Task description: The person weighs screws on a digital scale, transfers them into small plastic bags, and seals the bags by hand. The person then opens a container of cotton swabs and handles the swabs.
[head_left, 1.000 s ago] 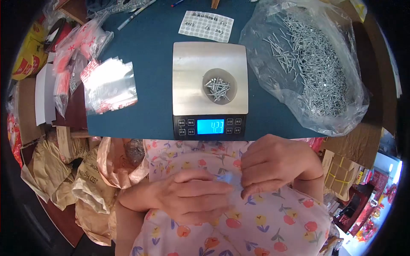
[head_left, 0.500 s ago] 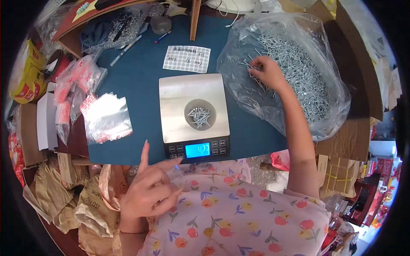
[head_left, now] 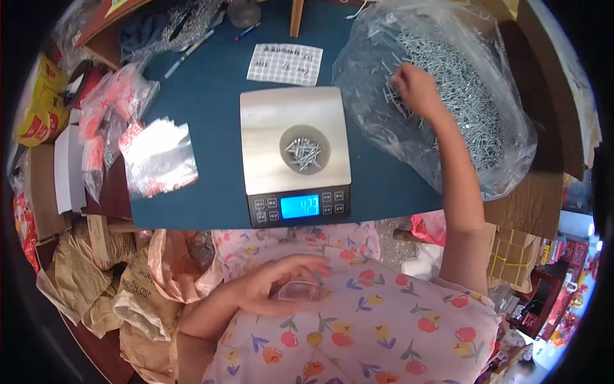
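My right hand [head_left: 419, 91] is inside the clear plastic bag [head_left: 377, 125] among loose silver screws [head_left: 470, 109]. Its fingers are curled at the edge of the heap, and what they hold is hidden. In front of my body, my left hand [head_left: 272, 285] curves around a small clear plastic piece [head_left: 299, 291], whose exact kind I cannot make out. A digital scale [head_left: 262, 147] stands between bag and pouches with its blue display [head_left: 299, 206] lit. On its steel plate sits a small round dish [head_left: 325, 144] holding several screws [head_left: 304, 153].
A sheet of round stickers with handwriting [head_left: 284, 64] lies behind the scale. Clear zip bags [head_left: 160, 157] are stacked at left, near a pen [head_left: 188, 54]. Cardboard [head_left: 524, 198] edges the right side; brown paper bags [head_left: 144, 288] stand below the table's left front.
My left hand has come down and right, away from the scale's front edge, with its pointing finger now bent. My right hand's fingers have curled in at the screws. The view has shifted slightly.
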Demonstrator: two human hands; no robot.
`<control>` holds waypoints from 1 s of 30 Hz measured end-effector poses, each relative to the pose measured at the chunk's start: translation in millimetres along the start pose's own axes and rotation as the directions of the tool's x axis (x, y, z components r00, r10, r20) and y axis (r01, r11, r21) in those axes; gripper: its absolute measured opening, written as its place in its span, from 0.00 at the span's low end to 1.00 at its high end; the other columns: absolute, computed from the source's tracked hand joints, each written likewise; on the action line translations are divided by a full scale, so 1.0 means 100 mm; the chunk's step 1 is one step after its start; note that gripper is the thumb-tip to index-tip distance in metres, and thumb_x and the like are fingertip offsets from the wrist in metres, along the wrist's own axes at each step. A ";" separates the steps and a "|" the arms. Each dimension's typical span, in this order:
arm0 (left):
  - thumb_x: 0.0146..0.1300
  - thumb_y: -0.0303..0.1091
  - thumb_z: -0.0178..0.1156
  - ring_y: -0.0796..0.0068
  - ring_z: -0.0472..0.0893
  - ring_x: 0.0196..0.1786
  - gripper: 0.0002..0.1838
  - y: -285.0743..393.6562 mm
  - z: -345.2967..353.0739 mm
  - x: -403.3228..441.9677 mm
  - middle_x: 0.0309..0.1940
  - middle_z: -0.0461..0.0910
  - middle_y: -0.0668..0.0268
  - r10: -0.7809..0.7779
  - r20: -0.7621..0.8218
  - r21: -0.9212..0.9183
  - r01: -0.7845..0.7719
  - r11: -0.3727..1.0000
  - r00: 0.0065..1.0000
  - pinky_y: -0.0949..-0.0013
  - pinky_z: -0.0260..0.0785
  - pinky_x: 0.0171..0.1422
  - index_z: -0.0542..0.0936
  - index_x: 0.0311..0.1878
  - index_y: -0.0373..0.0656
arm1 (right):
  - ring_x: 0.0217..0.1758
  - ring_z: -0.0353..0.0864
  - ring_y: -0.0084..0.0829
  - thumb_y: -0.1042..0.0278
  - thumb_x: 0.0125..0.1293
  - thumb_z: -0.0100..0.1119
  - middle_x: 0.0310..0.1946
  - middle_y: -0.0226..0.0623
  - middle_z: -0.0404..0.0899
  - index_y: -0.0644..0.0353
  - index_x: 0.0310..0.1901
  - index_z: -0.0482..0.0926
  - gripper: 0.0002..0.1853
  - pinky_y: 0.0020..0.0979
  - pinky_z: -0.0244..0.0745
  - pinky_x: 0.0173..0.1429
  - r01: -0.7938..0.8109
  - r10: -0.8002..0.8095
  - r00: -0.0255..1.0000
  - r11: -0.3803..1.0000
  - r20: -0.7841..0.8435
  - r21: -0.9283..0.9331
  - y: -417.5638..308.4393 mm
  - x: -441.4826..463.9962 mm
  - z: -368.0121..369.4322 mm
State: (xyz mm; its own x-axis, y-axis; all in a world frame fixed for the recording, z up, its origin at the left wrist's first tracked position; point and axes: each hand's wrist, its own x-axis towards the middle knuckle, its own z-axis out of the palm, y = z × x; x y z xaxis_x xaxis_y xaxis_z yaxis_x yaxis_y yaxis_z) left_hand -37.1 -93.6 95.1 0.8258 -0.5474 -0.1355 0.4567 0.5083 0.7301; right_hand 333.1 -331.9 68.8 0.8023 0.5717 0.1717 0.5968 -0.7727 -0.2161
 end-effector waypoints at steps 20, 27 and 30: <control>0.54 0.21 0.67 0.70 0.80 0.44 0.15 0.01 -0.05 0.05 0.40 0.80 0.62 0.307 -0.009 0.255 -0.295 0.921 0.952 0.67 0.71 0.51 0.74 0.43 0.40 | 0.33 0.84 0.37 0.69 0.62 0.64 0.29 0.40 0.82 0.61 0.39 0.77 0.07 0.33 0.76 0.39 0.230 -0.414 0.904 0.674 0.102 0.702 -1.62 -0.42 -0.31; 0.52 0.20 0.69 0.74 0.78 0.44 0.19 0.01 -0.15 -0.08 0.43 0.77 0.63 0.287 -0.099 0.253 -0.255 0.933 0.953 0.72 0.71 0.50 0.74 0.47 0.38 | 0.35 0.80 0.24 0.71 0.63 0.63 0.33 0.33 0.82 0.61 0.42 0.79 0.08 0.26 0.72 0.39 0.118 -0.297 0.937 0.767 0.186 0.630 -1.41 -0.45 -0.38; 0.50 0.20 0.70 0.76 0.77 0.42 0.22 0.13 -0.14 -0.14 0.42 0.77 0.63 0.279 -0.240 0.325 -0.193 0.926 0.930 0.73 0.70 0.49 0.75 0.49 0.36 | 0.36 0.81 0.27 0.71 0.64 0.61 0.34 0.36 0.82 0.60 0.45 0.80 0.08 0.28 0.73 0.40 0.183 -0.302 0.947 0.789 0.111 0.586 -1.29 -0.46 -0.36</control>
State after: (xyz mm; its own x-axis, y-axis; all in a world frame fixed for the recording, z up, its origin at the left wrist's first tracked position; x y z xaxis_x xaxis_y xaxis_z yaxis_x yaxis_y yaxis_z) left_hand -37.7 -70.2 97.4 0.9746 -0.2075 -0.0838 0.1558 0.3604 0.9197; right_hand 219.2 -268.2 123.2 0.5801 0.8055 0.1211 0.6236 -0.3435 -0.7023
